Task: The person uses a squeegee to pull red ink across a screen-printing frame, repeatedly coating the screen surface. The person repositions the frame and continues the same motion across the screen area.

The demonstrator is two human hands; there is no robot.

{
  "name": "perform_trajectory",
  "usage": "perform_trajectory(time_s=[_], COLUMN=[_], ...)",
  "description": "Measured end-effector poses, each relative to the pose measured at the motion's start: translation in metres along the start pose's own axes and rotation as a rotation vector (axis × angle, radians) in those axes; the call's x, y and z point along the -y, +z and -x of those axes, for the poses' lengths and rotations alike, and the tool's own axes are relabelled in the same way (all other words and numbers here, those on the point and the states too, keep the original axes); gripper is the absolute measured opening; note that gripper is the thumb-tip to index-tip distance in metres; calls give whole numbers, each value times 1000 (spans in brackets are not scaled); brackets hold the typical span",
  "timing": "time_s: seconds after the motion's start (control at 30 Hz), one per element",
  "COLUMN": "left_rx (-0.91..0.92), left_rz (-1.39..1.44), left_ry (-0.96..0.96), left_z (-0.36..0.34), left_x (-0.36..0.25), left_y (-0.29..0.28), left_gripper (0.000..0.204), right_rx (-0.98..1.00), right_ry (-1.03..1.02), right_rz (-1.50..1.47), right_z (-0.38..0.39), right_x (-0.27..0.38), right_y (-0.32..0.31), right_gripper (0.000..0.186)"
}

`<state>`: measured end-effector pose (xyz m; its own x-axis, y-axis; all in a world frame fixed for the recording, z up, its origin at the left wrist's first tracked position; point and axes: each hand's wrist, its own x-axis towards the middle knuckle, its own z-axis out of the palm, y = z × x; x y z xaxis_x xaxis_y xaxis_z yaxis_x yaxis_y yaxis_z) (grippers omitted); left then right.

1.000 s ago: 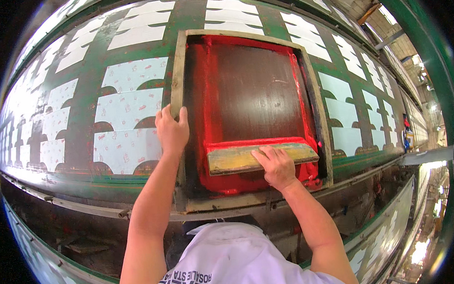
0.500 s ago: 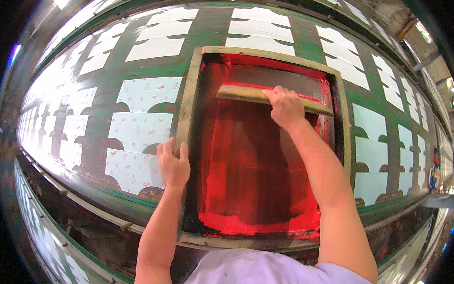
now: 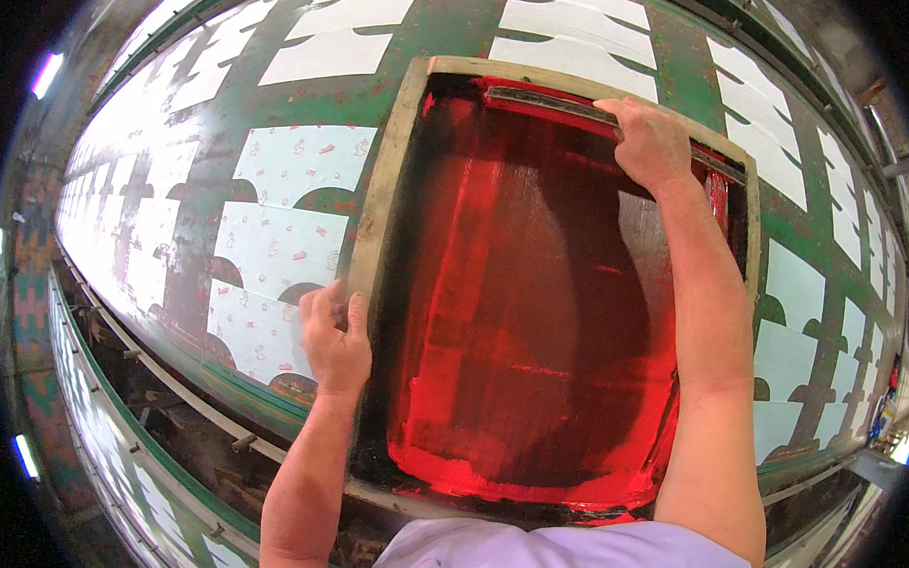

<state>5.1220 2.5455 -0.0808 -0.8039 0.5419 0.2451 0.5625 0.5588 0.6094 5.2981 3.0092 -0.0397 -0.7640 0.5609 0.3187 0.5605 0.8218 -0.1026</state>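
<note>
A wooden-framed screen [image 3: 384,211] lies on the long table, its inner surface [image 3: 513,336] smeared with red ink over a dark ground. My right hand [image 3: 652,149] is closed on a long squeegee [image 3: 546,105] at the screen's far end, with the forearm crossing the right part of the screen. My left hand [image 3: 334,342] has its fingers curled at the frame's left side, holding that edge.
Rows of cut fabric pieces lie on the green table [image 3: 449,23]: pale blue printed ones [image 3: 291,238] at left, plain blue [image 3: 787,371] at right, white [image 3: 573,43] beyond the frame. A metal rail [image 3: 200,408] runs along the near edge; another table [image 3: 151,504] stands at lower left.
My right hand has pushed the squeegee from the screen's near end to its far end, leaving the surface streaked red. My left hand stays at the left edge. The view has shifted.
</note>
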Motion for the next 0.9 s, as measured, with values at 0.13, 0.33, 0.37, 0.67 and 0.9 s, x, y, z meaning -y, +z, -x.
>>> perform_trajectory(time_s=[0.13, 0.33, 0.37, 0.67, 0.9], left_rx=[-6, -10, -16, 22, 59], left_rz=[-5, -31, -32, 16, 22], left_ry=[-15, 12, 13, 0, 27], left_z=[-1, -1, -1, -2, 0], left_x=[-3, -5, -4, 2, 4], left_y=[0, -2, -2, 0, -4], left_gripper=[31, 27, 27, 36, 47], right_rx=[30, 320, 363, 496, 520], right_ry=[-11, 15, -6, -52, -10], right_rz=[7, 43, 54, 21, -4], right_z=[0, -10, -5, 114, 232], right_x=[-4, -3, 1, 75, 157], right_y=[5, -25, -30, -77, -121], right_gripper=[40, 36, 39, 45, 38])
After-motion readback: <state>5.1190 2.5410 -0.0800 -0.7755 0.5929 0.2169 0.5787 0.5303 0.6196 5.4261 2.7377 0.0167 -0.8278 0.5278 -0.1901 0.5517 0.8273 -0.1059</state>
